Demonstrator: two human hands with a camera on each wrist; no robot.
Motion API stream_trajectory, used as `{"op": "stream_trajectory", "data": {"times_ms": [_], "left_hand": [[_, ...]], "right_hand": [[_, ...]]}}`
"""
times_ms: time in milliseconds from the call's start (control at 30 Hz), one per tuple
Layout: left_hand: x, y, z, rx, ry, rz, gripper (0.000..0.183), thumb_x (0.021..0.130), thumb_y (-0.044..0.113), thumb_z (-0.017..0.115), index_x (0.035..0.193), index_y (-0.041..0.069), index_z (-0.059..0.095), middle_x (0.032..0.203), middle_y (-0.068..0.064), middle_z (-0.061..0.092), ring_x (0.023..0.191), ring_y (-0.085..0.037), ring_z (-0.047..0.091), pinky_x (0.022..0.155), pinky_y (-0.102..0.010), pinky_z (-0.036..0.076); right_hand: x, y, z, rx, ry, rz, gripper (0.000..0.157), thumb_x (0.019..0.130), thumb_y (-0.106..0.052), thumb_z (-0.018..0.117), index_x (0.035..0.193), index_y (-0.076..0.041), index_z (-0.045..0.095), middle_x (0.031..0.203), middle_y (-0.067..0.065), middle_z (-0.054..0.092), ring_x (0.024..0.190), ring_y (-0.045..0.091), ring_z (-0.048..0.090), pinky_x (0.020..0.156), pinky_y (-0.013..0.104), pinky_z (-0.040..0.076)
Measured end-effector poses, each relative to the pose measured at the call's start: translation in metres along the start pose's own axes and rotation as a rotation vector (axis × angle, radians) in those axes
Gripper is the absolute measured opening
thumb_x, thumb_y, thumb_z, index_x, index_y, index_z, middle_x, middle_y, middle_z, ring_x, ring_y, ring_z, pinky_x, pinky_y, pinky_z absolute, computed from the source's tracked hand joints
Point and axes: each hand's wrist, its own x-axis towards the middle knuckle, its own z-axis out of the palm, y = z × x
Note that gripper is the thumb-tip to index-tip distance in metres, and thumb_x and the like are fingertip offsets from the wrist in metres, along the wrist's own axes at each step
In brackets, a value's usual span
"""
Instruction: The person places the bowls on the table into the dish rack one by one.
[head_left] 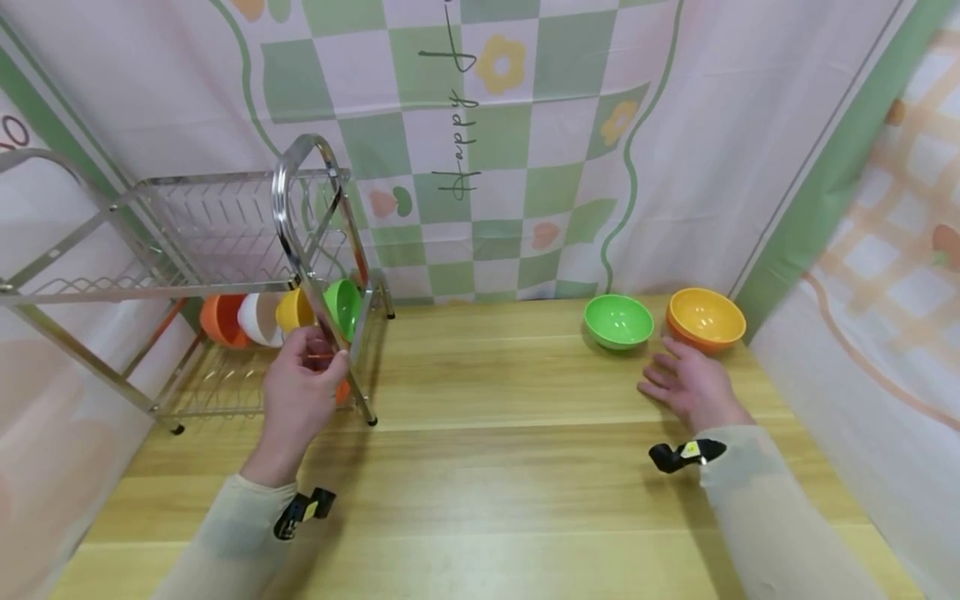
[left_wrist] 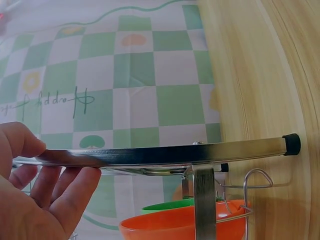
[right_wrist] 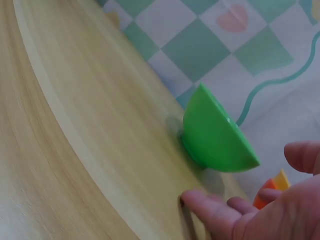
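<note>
My left hand [head_left: 302, 387] pinches the near upright of the metal dish rack [head_left: 303, 250], the thumb on one side of the bar and the fingers on the other, as the left wrist view shows. Bowls stand on edge in the lower tier: a white bowl [head_left: 260, 318], a yellow bowl [head_left: 294, 310], a green bowl [head_left: 343, 307] and orange bowls [left_wrist: 175, 222]. Far to the right, my right hand [head_left: 693, 385] hovers with loosely spread fingers, holding nothing. Just beyond it are a green bowl [right_wrist: 215, 135] and a yellow bowl [head_left: 707, 313] nested in an orange one [head_left: 705, 343].
The wooden table [head_left: 480, 467] runs between the rack and the two bowl spots on the right. A checkered curtain [head_left: 465, 150] hangs along the back edge, with more printed cloth [head_left: 885, 275] at the right side. The rack's upper tier [head_left: 210, 225] holds no dishes.
</note>
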Motion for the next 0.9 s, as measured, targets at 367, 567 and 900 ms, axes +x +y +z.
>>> {"op": "stream_trajectory", "data": {"times_ms": [367,567,900], "left_hand": [[0.0,-0.001,0.001,-0.003,-0.001,0.003,0.021,0.092,0.012,0.066,0.111,0.006,0.058,0.1,-0.01,0.062,0.089,-0.024,0.059,0.065,-0.029,0.055],[0.001,-0.001,0.001,-0.003,0.007,0.013,0.021,0.092,0.011,0.066,0.109,0.005,0.058,0.1,-0.01,0.062,0.09,-0.024,0.06,0.067,-0.03,0.055],[0.001,-0.002,0.001,-0.006,-0.001,0.002,0.022,0.092,0.012,0.067,0.111,0.006,0.058,0.101,-0.01,0.062,0.091,-0.024,0.06,0.067,-0.03,0.055]], "right_hand": [[0.025,-0.006,-0.003,-0.018,-0.081,0.002,0.077,0.107,-0.027,0.047,0.158,-0.033,-0.01,0.163,0.007,-0.019,0.147,0.036,0.005,0.114,0.053,0.024],[0.034,-0.01,0.008,-0.153,-0.079,-0.021,0.082,0.106,-0.026,0.049,0.157,-0.028,-0.015,0.163,0.005,-0.018,0.147,0.038,0.008,0.113,0.052,0.029],[0.047,-0.013,0.016,-0.155,-0.077,-0.041,0.077,0.108,-0.02,0.044,0.157,-0.028,-0.015,0.165,0.005,-0.011,0.146,0.04,0.012,0.11,0.057,0.031]]}}
